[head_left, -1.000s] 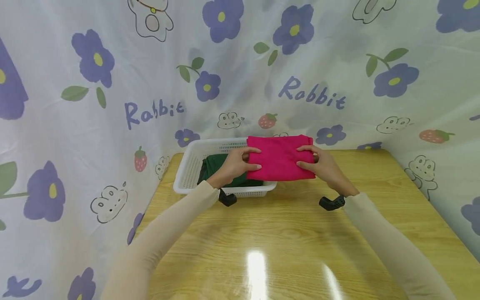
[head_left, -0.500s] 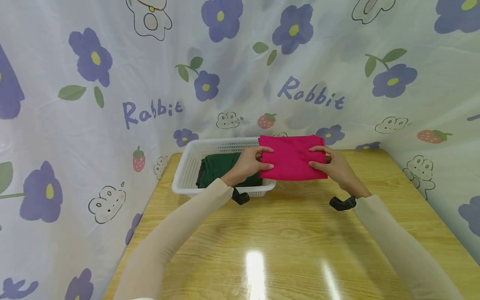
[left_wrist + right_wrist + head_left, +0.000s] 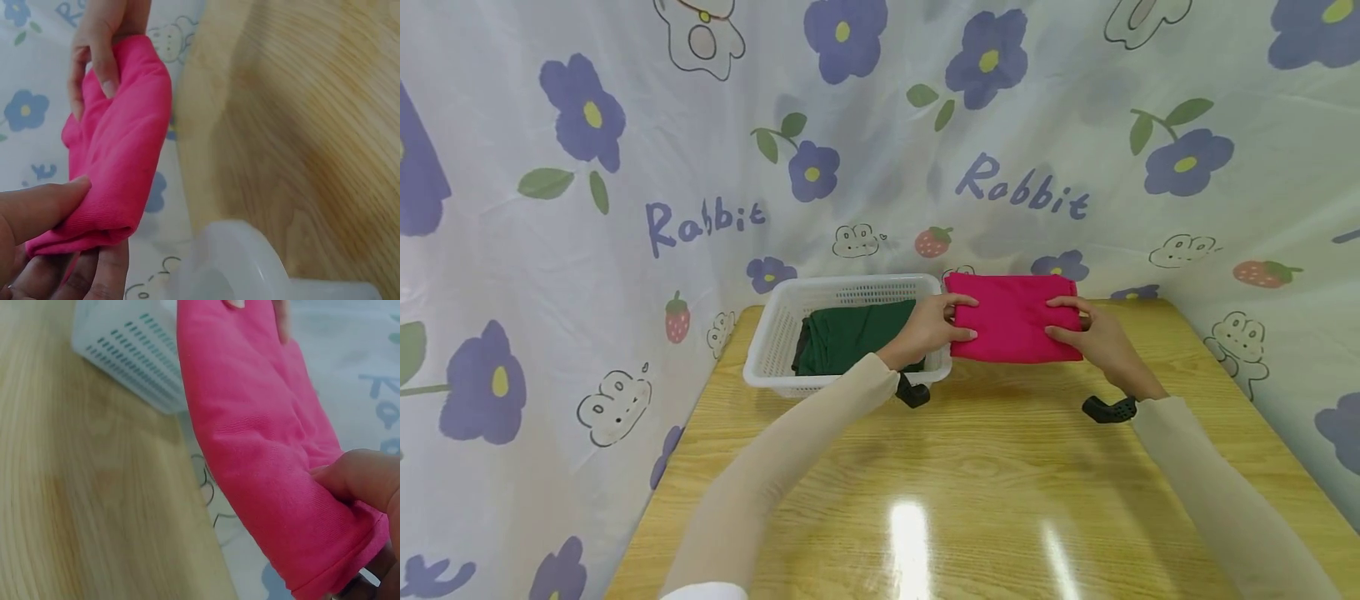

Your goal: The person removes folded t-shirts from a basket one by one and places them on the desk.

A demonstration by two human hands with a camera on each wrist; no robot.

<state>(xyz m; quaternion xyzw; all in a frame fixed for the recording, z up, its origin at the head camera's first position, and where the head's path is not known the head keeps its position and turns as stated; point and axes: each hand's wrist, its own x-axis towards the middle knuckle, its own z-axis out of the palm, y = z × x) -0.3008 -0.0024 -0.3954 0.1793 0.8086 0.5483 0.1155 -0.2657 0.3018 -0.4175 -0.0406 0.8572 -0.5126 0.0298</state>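
A folded bright pink cloth [image 3: 1011, 321], likely a garment, is held up flat between both hands just right of the basket. My left hand [image 3: 928, 327] pinches its left edge, thumb on the near face and the other fingers beneath, as the left wrist view shows. At the opposite edge my right hand [image 3: 1097, 337] grips it the same way; in the right wrist view the thumb [image 3: 356, 478] presses into the fabric. Folded dark green cloth [image 3: 857, 337] lies inside the white plastic basket [image 3: 760, 358], partly hidden behind my left hand.
The basket stands at the back left of the wooden table [image 3: 985, 475]. Behind and along the sides hangs a white curtain [image 3: 880, 150] printed with flowers and rabbits. Black wrist cameras sit under both wrists.
Both hands have carried the pink cloth to the right, from overlapping the basket's right part to beside it. More of the green cloth and the basket's right rim now show.
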